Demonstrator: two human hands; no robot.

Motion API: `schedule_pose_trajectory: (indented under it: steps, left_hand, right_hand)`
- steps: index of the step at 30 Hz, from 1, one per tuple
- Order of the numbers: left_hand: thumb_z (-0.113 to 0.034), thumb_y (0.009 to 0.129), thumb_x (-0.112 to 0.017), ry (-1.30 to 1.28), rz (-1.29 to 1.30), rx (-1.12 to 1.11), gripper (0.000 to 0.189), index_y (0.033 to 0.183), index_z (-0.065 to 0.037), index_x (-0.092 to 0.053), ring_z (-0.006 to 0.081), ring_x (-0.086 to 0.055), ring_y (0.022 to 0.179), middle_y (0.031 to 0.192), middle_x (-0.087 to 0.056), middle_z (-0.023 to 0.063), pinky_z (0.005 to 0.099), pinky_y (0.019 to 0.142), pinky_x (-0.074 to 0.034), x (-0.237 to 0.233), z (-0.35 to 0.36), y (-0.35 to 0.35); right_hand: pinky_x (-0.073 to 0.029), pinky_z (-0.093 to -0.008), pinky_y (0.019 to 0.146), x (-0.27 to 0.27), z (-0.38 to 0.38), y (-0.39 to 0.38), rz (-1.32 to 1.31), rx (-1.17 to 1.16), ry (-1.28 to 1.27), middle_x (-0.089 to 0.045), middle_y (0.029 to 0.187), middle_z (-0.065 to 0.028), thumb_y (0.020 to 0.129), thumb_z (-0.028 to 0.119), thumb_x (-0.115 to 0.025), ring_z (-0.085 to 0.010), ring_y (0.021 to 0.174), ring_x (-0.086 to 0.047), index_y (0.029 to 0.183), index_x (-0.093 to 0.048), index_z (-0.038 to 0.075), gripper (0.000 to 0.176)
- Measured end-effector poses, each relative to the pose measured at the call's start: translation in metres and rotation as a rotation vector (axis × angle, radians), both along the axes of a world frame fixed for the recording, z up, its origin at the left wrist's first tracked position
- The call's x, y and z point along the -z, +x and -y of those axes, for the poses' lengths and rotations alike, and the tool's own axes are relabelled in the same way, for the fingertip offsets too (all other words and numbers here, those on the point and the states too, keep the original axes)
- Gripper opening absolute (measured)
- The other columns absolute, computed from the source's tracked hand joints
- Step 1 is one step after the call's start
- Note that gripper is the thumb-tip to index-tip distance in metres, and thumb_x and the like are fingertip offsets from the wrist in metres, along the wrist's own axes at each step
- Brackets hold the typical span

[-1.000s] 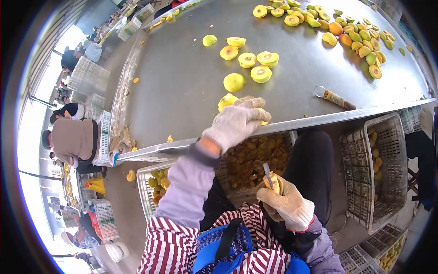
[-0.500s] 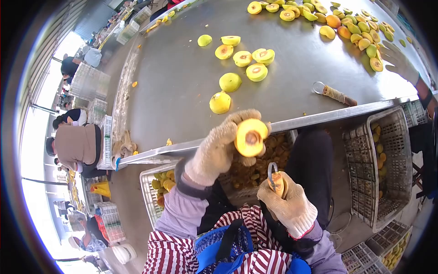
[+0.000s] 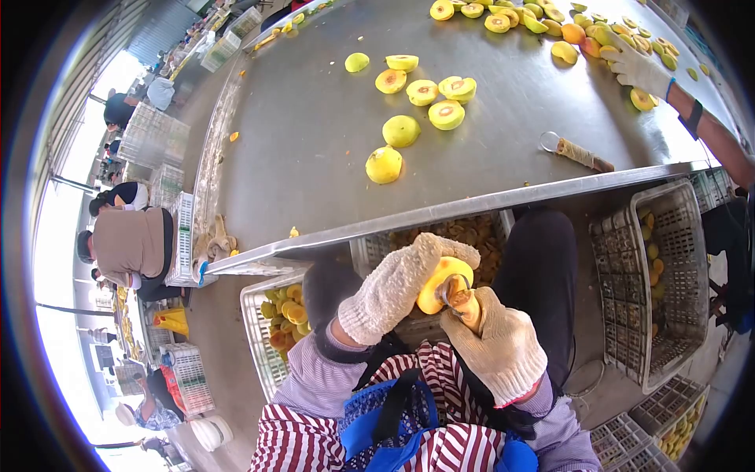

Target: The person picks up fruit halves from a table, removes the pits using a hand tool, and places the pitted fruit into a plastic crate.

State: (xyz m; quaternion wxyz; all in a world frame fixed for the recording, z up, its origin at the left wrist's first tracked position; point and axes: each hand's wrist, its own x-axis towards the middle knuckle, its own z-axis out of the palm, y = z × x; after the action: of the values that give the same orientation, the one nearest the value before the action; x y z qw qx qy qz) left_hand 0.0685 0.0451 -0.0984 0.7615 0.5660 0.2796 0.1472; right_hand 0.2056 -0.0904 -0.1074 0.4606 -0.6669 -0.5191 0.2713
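Observation:
My gloved left hand (image 3: pixel 393 289) is closed around a yellow peach half (image 3: pixel 432 294), its cut face turned toward my right hand. In my gloved right hand (image 3: pixel 503 346) is a pitting tool (image 3: pixel 469 310) with a short handle and a curved metal loop. The loop sits at the middle of the cut face, where the pit lies. Both hands are over my lap, in front of the table edge. Several more peach halves, among them a cut half (image 3: pixel 446 115) and a rounded one (image 3: pixel 384 165), lie on the metal table (image 3: pixel 299 149).
A second looped tool (image 3: pixel 582 153) lies near the table edge. At the far right, a co-worker's gloved hand (image 3: pixel 641 69) reaches into a pile of peach halves (image 3: pixel 565 53). Crates stand left (image 3: pixel 255 338) and right (image 3: pixel 621 283) of my legs; another holds scraps (image 3: pixel 452 236) below the table.
My left hand has come down with the peach half to meet the tool, whose loop now touches the cut face. The co-worker's hand has moved left onto the pile.

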Motion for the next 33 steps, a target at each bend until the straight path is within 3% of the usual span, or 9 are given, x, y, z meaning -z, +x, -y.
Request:
schedule_pose_trajectory:
  steps: [8,11,13,14,16,20,22,24,33]
  left_hand:
    - [-0.050,0.109,-0.035,0.486,-0.219,0.175,0.056,0.122,-0.005,-0.066,0.0228,-0.069,0.096,0.106,-0.072,0.0142,0.0350,0.088,-0.052,-0.010,-0.005,-0.002]
    - [-0.043,0.108,-0.041,0.973,-0.221,0.213,0.047,0.120,-0.006,-0.067,0.0220,-0.071,0.087,0.101,-0.072,0.0116,0.0343,0.078,-0.055,0.002,-0.007,-0.006]
    - [-0.013,0.090,-0.065,1.228,-0.353,0.358,0.047,0.135,-0.006,-0.056,0.0349,-0.071,0.088,0.108,-0.070,0.0171,0.0384,0.073,-0.059,-0.010,-0.008,-0.002]
    - [-0.013,0.090,-0.065,1.223,-0.352,0.358,0.047,0.135,-0.006,-0.056,0.0349,-0.071,0.088,0.108,-0.070,0.0171,0.0384,0.073,-0.059,-0.019,-0.007,0.001]
    - [-0.016,0.092,-0.066,0.441,-0.447,0.322,0.045,0.135,-0.005,-0.056,0.0338,-0.071,0.091,0.110,-0.069,0.0182,0.0373,0.077,-0.059,-0.036,-0.007,0.008]
    - [-0.041,0.106,-0.051,0.127,-0.092,0.020,0.045,0.130,-0.004,-0.060,0.0212,-0.069,0.098,0.111,-0.069,0.0105,0.0315,0.086,-0.056,-0.011,0.006,0.005]
    - [-0.048,0.108,-0.043,0.396,-0.136,0.076,0.054,0.132,-0.002,-0.058,0.0185,-0.067,0.101,0.114,-0.068,0.0094,0.0305,0.089,-0.055,-0.015,0.008,0.003]
    - [-0.049,0.107,-0.044,-0.316,0.185,-0.141,0.057,0.134,0.000,-0.056,0.0208,-0.065,0.108,0.117,-0.068,0.0144,0.0337,0.095,-0.054,-0.014,0.012,-0.003]
    - [-0.049,0.103,-0.054,-0.185,0.354,-0.351,0.056,0.139,-0.006,-0.050,0.0294,-0.057,0.127,0.145,-0.052,0.0158,0.0419,0.109,-0.046,0.010,0.037,0.009]
  right_hand:
    - [-0.051,-0.0401,0.047,0.011,0.007,-0.003,0.068,-0.033,-0.016,-0.059,0.060,-0.0135,0.088,0.020,-0.076,-0.0315,0.051,-0.063,0.090,-0.059,0.007,0.021]
    - [-0.051,-0.0403,0.048,0.011,0.008,0.000,0.046,-0.054,-0.033,-0.058,0.059,-0.0131,0.089,0.020,-0.074,-0.0315,0.051,-0.063,0.091,-0.059,0.007,0.020]
    - [-0.051,-0.0404,0.048,0.013,0.008,0.002,0.037,-0.062,-0.056,-0.058,0.058,-0.0129,0.089,0.020,-0.074,-0.0315,0.052,-0.064,0.092,-0.059,0.007,0.020]
    - [-0.051,-0.0404,0.049,0.015,0.008,0.003,0.008,-0.078,-0.048,-0.058,0.058,-0.0131,0.089,0.020,-0.074,-0.0316,0.052,-0.064,0.092,-0.059,0.007,0.020]
    - [-0.051,-0.0405,0.049,0.015,0.006,0.004,-0.021,-0.094,-0.037,-0.058,0.058,-0.0133,0.089,0.020,-0.074,-0.0317,0.052,-0.064,0.092,-0.059,0.006,0.020]
    - [-0.051,-0.0405,0.051,0.005,0.004,0.010,0.026,-0.080,-0.033,-0.059,0.061,-0.0147,0.089,0.020,-0.074,-0.0331,0.055,-0.065,0.092,-0.061,0.005,0.020]
    - [-0.051,-0.0404,0.051,0.000,0.007,0.010,0.015,-0.096,-0.061,-0.061,0.062,-0.0153,0.089,0.020,-0.074,-0.0338,0.057,-0.066,0.093,-0.062,0.005,0.020]
    - [-0.052,-0.0397,0.053,-0.006,0.010,0.008,-0.161,-0.027,-0.146,-0.063,0.066,-0.0160,0.088,0.020,-0.074,-0.0349,0.061,-0.067,0.096,-0.064,0.005,0.020]
    - [-0.052,-0.0398,0.053,-0.005,0.010,0.001,-0.164,-0.021,-0.099,-0.064,0.069,-0.0148,0.088,0.018,-0.075,-0.0346,0.058,-0.066,0.096,-0.063,0.005,0.020]
